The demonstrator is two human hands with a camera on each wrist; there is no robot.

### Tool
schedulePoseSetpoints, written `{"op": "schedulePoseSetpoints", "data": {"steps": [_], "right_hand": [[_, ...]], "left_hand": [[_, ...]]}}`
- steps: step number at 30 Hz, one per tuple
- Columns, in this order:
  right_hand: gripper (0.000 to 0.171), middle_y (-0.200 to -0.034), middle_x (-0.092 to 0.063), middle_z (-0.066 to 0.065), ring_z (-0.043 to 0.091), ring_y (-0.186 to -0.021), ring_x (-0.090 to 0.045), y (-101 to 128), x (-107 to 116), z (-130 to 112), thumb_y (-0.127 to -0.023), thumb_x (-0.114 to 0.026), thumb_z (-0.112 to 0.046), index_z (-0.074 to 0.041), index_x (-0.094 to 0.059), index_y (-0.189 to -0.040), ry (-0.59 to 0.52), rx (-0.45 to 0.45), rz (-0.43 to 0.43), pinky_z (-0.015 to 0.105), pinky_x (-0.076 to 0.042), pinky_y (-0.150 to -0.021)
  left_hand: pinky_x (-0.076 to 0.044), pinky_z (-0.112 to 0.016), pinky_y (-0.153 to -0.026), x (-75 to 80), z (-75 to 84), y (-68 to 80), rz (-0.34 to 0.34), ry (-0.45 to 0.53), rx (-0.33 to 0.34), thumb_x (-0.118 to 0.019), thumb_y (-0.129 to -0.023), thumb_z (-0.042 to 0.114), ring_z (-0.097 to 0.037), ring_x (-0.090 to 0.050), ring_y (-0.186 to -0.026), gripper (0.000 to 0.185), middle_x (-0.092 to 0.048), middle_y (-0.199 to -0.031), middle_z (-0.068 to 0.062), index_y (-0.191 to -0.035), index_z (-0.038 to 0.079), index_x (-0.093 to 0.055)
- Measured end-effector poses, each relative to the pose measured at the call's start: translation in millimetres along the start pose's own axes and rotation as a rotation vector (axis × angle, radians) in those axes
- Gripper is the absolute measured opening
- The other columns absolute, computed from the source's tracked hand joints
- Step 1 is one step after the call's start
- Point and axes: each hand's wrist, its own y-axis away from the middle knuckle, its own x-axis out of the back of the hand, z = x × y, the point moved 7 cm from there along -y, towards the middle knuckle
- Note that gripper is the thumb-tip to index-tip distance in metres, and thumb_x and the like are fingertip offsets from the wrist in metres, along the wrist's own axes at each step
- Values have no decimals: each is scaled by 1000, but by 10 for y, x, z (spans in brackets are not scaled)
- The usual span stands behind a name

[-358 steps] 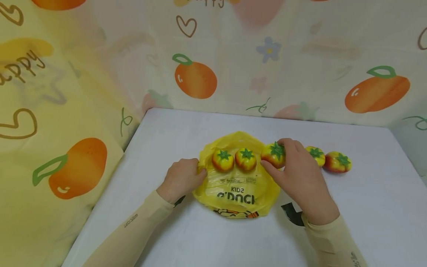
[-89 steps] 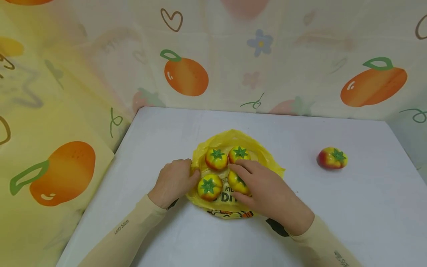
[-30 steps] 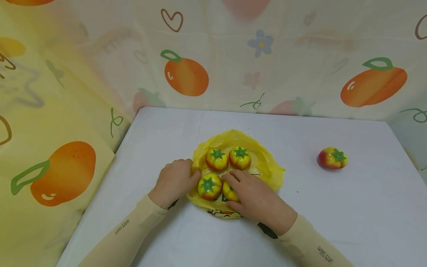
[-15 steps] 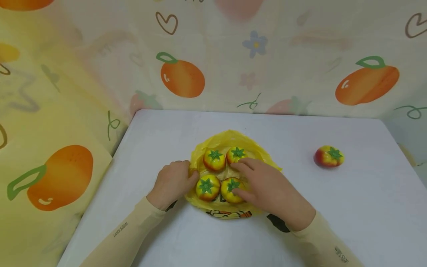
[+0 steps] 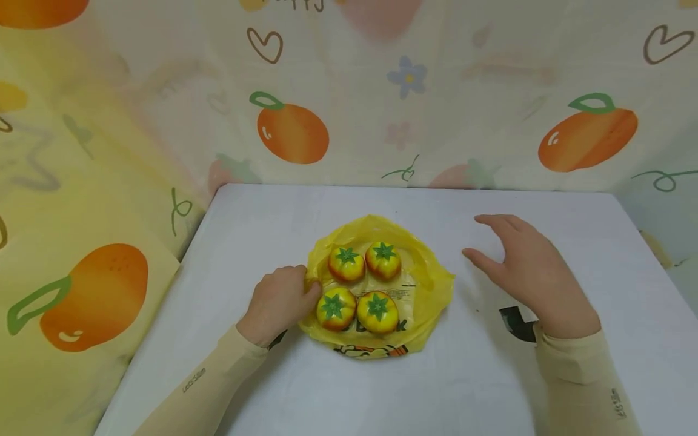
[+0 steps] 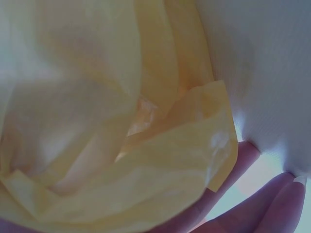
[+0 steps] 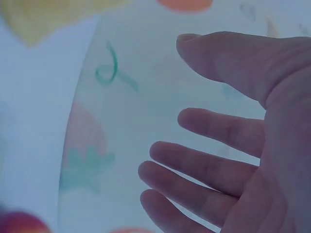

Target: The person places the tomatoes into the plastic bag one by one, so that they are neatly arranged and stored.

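A yellow plastic bag point(image 5: 428, 266) lies spread on the white table with its mouth open. Two yellow-red toy fruits with green star-shaped tops point(image 5: 346, 264) sit in a back row on it, and two more fruits point(image 5: 378, 313) in front. My left hand point(image 5: 280, 303) pinches the bag's left edge; in the left wrist view the bag's film point(image 6: 146, 184) lies over my fingers. Right of the bag, my right hand point(image 5: 537, 275) is in the air, thumb and fingers apart, holding nothing. A red rounded thing point(image 7: 22, 223) shows at the right wrist view's corner; my hand hides that spot in the head view.
The white table point(image 5: 436, 393) stretches on both sides of the bag. Behind it hangs a cream curtain point(image 5: 349, 91) with printed oranges, and a yellow printed one point(image 5: 98, 200) is at the left.
Earlier my right hand set fruits on the bag one by one and shifted the front right one. It has now let go and moved right, over the lone fruit's spot. My left hand stays put.
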Motion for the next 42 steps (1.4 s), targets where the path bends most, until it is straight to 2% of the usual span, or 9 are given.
{"op": "schedulePoseSetpoints", "data": {"steps": [1,4,8,14,21,29,42], "right_hand": [[68,-142,-62,23,42,-120,-62,-6,22,86,-99,-77,-44,-8,-55,-153,6,-16,8,66,-49,-104],[74,-143,-59,26,44,-123,-58,-20,56,368,-100,-74,-49,-7,-52,-156,12,-87,-7,68,-45,-107],[78,-155,-48,32,53,-144,-41,-31,49,735,-102,-68,-54,-4,-46,-158,15,-182,-57,73,-33,-116],[78,-153,-45,39,57,-141,-40,-33,-63,1074,-103,-66,-49,3,-44,-156,30,-242,-114,76,-33,-115],[89,-152,-44,39,56,-135,-43,-78,-228,1212,-99,-72,-56,2,-41,-159,24,-270,-173,76,-36,-115],[90,-146,-47,38,52,-120,-50,-73,-291,1316,-98,-71,-58,1,-41,-159,27,-291,-192,74,-43,-106],[91,-145,-48,38,52,-118,-51,-59,-310,1358,-98,-71,-58,2,-39,-159,11,-312,-222,73,-46,-103]], "left_hand": [[-35,-30,-48,-2,-3,2,0,-1,2,-59,-98,28,-21,-48,-53,32,-47,-64,-2,-72,11,-55],[-35,-30,-49,-5,-7,2,-1,-7,6,-59,-98,28,-21,-49,-54,31,-48,-64,-3,-72,11,-55],[-35,-30,-49,1,1,0,0,-5,4,-59,-98,28,-22,-50,-55,31,-49,-65,-4,-73,11,-55],[-35,-30,-49,4,-4,-2,2,-4,7,-59,-98,28,-22,-49,-55,31,-49,-65,-4,-72,11,-55],[-35,-30,-48,2,-17,7,6,-2,13,-59,-98,28,-22,-49,-55,31,-50,-66,-4,-72,11,-55],[-35,-30,-49,15,5,6,8,5,7,-59,-98,26,-21,-49,-55,30,-49,-65,-4,-72,11,-54],[-36,-30,-49,9,9,-8,11,-13,3,-59,-98,27,-22,-49,-55,31,-51,-66,-4,-72,11,-55]]}}
